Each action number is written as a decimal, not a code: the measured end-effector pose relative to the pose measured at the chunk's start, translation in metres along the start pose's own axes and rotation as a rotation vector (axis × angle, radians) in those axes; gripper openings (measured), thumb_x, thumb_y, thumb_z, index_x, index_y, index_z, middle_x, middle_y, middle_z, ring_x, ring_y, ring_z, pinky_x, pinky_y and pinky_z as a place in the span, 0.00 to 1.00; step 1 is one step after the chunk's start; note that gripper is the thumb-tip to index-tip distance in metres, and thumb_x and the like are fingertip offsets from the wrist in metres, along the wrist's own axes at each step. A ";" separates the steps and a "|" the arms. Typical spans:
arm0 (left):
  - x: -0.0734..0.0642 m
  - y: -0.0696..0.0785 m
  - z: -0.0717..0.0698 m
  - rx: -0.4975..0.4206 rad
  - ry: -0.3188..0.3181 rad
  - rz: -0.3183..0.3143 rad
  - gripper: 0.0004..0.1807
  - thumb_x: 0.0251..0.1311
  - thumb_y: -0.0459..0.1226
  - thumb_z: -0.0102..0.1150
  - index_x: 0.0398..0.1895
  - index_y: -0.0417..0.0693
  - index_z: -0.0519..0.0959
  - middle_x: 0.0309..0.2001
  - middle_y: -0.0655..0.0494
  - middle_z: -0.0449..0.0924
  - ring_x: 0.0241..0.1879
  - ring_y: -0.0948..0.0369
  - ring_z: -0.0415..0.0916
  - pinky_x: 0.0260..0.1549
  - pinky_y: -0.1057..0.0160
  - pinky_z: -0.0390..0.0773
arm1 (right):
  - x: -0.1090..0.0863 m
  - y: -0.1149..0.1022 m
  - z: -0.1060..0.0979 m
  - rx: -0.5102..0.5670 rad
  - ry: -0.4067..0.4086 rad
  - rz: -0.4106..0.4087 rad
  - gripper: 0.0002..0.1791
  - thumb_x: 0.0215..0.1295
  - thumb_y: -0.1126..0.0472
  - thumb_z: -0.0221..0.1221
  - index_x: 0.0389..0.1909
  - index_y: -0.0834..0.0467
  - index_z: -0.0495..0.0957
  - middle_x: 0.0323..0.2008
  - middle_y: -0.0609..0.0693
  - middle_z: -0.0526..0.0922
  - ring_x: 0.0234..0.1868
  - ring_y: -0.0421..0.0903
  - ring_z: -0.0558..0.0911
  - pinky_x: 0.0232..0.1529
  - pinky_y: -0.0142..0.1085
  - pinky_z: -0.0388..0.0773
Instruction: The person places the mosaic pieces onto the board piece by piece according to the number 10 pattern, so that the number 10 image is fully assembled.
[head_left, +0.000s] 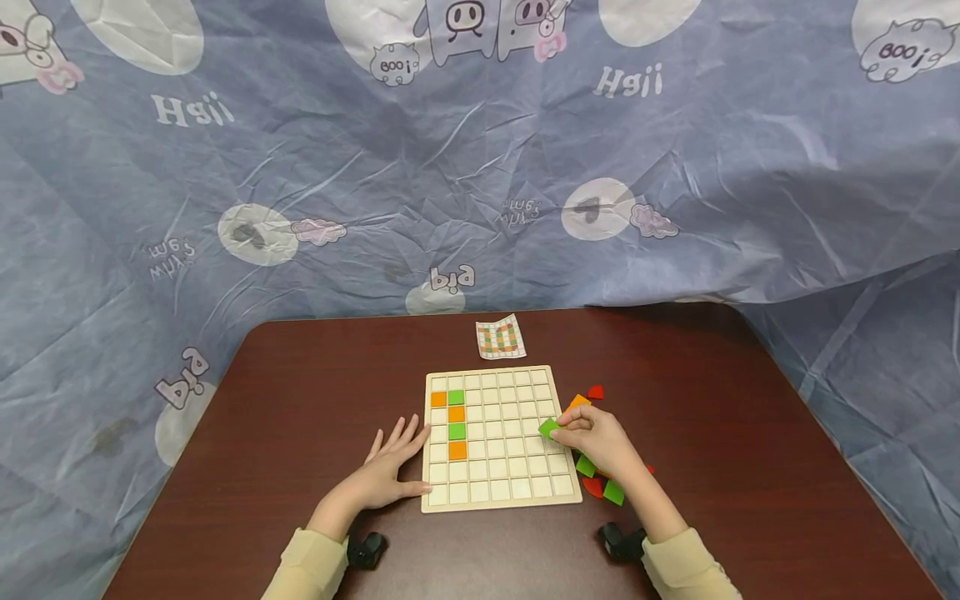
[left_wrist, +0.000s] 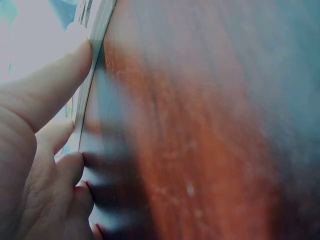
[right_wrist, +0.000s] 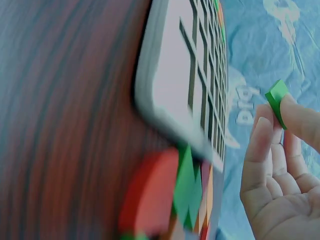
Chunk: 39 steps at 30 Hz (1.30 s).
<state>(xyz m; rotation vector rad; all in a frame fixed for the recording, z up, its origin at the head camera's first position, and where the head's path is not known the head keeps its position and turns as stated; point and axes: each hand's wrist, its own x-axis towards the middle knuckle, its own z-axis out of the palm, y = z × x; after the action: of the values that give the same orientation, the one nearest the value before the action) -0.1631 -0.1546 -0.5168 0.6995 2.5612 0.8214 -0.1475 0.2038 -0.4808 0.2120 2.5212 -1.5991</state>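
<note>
Yellow-sleeved left hand (head_left: 384, 476), fingers spread, is touching a cream wooden grid board (head_left: 498, 468) at its left edge, right hand (head_left: 603, 442) pinching a green square tile (head_left: 548, 428) near its right edge, probably placing, next needing alignment over a cell.

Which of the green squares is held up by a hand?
The green square pinched by the right hand. Two other green squares sit on the board; the other visible ones lie in the pile at its right.

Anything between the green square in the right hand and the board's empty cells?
Nothing visible. Right hand holds the green square at the right side of the board; bare cells separate it from the placed tiles. Left hand rests at the left edge.
</note>
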 end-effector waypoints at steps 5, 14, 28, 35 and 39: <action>0.000 0.001 0.000 -0.003 0.000 0.002 0.50 0.59 0.50 0.65 0.79 0.50 0.49 0.80 0.44 0.36 0.79 0.43 0.29 0.72 0.35 0.27 | 0.002 -0.009 0.022 0.079 -0.050 -0.027 0.11 0.57 0.63 0.69 0.37 0.64 0.80 0.29 0.51 0.86 0.31 0.48 0.84 0.34 0.37 0.83; 0.000 0.003 -0.003 -0.001 0.008 -0.010 0.50 0.59 0.49 0.66 0.79 0.50 0.50 0.80 0.44 0.37 0.79 0.44 0.29 0.72 0.35 0.28 | 0.002 -0.025 0.068 0.058 -0.130 -0.118 0.10 0.55 0.61 0.71 0.34 0.61 0.82 0.28 0.49 0.85 0.29 0.40 0.81 0.32 0.31 0.77; -0.003 -0.001 0.001 -0.003 0.016 -0.014 0.50 0.58 0.51 0.66 0.79 0.49 0.51 0.80 0.43 0.38 0.79 0.42 0.30 0.71 0.33 0.29 | 0.000 -0.036 0.108 -0.036 -0.228 -0.218 0.07 0.56 0.61 0.70 0.32 0.57 0.83 0.28 0.46 0.85 0.28 0.38 0.80 0.30 0.31 0.76; 0.000 0.000 0.000 -0.004 0.010 -0.006 0.50 0.59 0.51 0.66 0.79 0.49 0.51 0.80 0.43 0.37 0.79 0.43 0.30 0.71 0.34 0.29 | 0.001 -0.037 0.112 -0.085 -0.229 -0.229 0.05 0.56 0.63 0.70 0.30 0.59 0.83 0.26 0.47 0.84 0.26 0.37 0.79 0.28 0.30 0.76; 0.001 0.000 -0.002 -0.008 0.006 -0.009 0.50 0.59 0.50 0.66 0.79 0.49 0.51 0.80 0.43 0.38 0.79 0.43 0.30 0.72 0.34 0.29 | 0.001 -0.037 0.114 -0.117 -0.230 -0.242 0.05 0.55 0.64 0.70 0.28 0.59 0.83 0.24 0.46 0.84 0.24 0.36 0.79 0.27 0.29 0.76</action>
<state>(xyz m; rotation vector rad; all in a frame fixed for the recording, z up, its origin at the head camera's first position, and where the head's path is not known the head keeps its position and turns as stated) -0.1647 -0.1548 -0.5156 0.6842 2.5635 0.8316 -0.1504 0.0855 -0.4964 -0.2850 2.5232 -1.4481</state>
